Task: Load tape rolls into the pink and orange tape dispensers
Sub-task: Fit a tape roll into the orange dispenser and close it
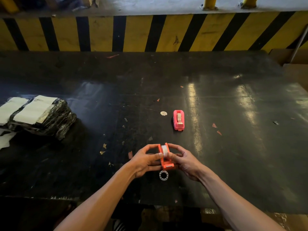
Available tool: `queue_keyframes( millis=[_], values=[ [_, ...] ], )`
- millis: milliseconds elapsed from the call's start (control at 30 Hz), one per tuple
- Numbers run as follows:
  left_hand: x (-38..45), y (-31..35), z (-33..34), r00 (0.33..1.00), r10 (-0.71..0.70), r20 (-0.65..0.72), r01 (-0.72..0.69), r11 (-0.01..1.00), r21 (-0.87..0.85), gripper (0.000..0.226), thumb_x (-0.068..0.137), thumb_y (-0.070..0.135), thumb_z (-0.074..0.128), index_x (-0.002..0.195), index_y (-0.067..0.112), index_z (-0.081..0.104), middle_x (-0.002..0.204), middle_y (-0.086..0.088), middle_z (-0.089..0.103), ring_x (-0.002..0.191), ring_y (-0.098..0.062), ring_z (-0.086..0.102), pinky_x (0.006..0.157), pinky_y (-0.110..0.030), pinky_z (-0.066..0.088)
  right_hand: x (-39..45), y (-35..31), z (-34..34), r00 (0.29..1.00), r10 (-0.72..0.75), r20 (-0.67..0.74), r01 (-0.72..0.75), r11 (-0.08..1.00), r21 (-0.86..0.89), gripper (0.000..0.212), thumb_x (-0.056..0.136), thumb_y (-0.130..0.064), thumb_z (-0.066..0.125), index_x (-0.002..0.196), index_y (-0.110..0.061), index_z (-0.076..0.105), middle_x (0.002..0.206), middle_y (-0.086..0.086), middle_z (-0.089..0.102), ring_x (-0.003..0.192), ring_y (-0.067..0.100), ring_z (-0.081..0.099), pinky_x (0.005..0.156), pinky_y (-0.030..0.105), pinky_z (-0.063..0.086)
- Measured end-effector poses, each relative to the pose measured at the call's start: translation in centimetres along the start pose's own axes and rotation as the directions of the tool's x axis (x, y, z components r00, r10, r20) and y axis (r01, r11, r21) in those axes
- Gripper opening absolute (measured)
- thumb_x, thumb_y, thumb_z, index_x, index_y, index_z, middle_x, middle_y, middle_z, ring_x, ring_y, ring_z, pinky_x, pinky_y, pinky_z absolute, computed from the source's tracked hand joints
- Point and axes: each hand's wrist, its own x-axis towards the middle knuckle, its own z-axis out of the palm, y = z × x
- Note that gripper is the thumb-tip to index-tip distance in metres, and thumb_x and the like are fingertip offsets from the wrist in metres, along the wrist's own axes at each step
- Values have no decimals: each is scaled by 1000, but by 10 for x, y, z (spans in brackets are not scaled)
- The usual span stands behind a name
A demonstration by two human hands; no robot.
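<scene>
An orange tape dispenser [167, 164] sits between my two hands near the table's front middle, with a whitish tape roll [165, 150] seated in its cradle. My left hand [144, 160] grips the dispenser's left side, thumb pressing on the roll. My right hand [185, 160] holds its right side with fingers curled around it. The pink dispenser [178, 120] rests on the table farther back, apart from both hands, with tape visible in it. A small white plastic ring [163, 175] lies just in front of the orange dispenser.
The black table [233, 147] carries small paper scraps and a round white sticker [163, 113]. A black-wrapped bundle with white labels [36, 115] lies at the left. A yellow-and-black striped barrier [150, 32] stands behind the table. Cardboard boxes [296, 67] stand at the right.
</scene>
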Motion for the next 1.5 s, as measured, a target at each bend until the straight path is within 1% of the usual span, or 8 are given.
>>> queue_keyframes(
  millis=[267, 467, 633, 767, 933, 1033, 1200, 1500],
  values=[
    [5, -4, 8, 992, 14, -128, -28, 994, -104, 48, 87, 2, 72, 126, 20, 53, 121, -22, 65, 96, -37, 75, 82, -53, 62, 4, 4, 21, 987, -65, -150, 58, 997, -50, 38, 80, -35, 74, 109, -15, 62, 107, 22, 73, 95, 38, 74, 91, 60, 56],
    [1, 1, -9, 999, -19, -35, 16, 995, -103, 54, 87, -1, 70, 132, 20, 48, 125, -25, 64, 101, -36, 74, 83, -47, 63, 7, -14, 9, 1000, -3, -18, 1, 995, -98, 37, 84, -30, 73, 115, -13, 64, 109, 21, 74, 100, 37, 72, 94, 56, 55],
    [-2, 16, -16, 995, 50, 89, -68, 975, 212, 72, 88, -3, 69, 142, 36, 42, 129, -16, 62, 106, -30, 73, 81, -41, 63, 7, -37, -2, 988, 73, 133, -64, 995, -70, 33, 90, -16, 66, 120, -2, 62, 97, 17, 71, 84, 24, 68, 78, 36, 58],
    [0, 23, -18, 975, 188, 120, -221, 750, 624, 63, 85, 6, 75, 136, 36, 53, 131, -1, 57, 115, -19, 64, 95, -40, 58, 12, -47, -8, 980, 108, 164, -70, 972, -226, 47, 81, -24, 73, 121, 0, 65, 104, 20, 70, 91, 28, 66, 80, 34, 54],
    [9, 10, -26, 904, 426, 36, -293, 555, 778, 45, 77, 23, 85, 114, 32, 62, 118, 9, 66, 114, -7, 60, 104, -40, 50, 25, -44, 6, 992, -94, -80, 43, 872, -488, 20, 92, -33, 66, 99, -15, 73, 102, 10, 74, 91, 20, 67, 85, 38, 53],
    [17, 1, -31, 861, 508, -30, -273, 511, 815, 45, 78, 27, 84, 116, 30, 61, 115, 9, 67, 110, -9, 62, 98, -35, 52, 32, -38, 25, 947, -244, -207, 55, 760, -647, 27, 95, -38, 59, 95, -17, 76, 99, 3, 74, 94, 20, 66, 83, 37, 51],
    [34, -12, -41, 823, 549, -147, -189, 508, 840, 48, 80, 29, 82, 124, 31, 62, 118, 8, 68, 109, -11, 63, 99, -41, 53, 51, -29, 50, 952, -214, -217, -36, 628, -778, 38, 95, -45, 55, 112, -17, 74, 117, 4, 64, 108, 23, 61, 92, 39, 50],
    [57, -22, -50, 810, 555, -189, -76, 420, 904, 40, 87, 36, 74, 126, 33, 62, 130, 5, 63, 133, -18, 46, 107, -44, 38, 72, -21, 87, 893, -259, -369, -199, 508, -838, 38, 84, -55, 59, 101, -24, 75, 112, 4, 67, 113, 30, 55, 93, 44, 45]
  ],
)
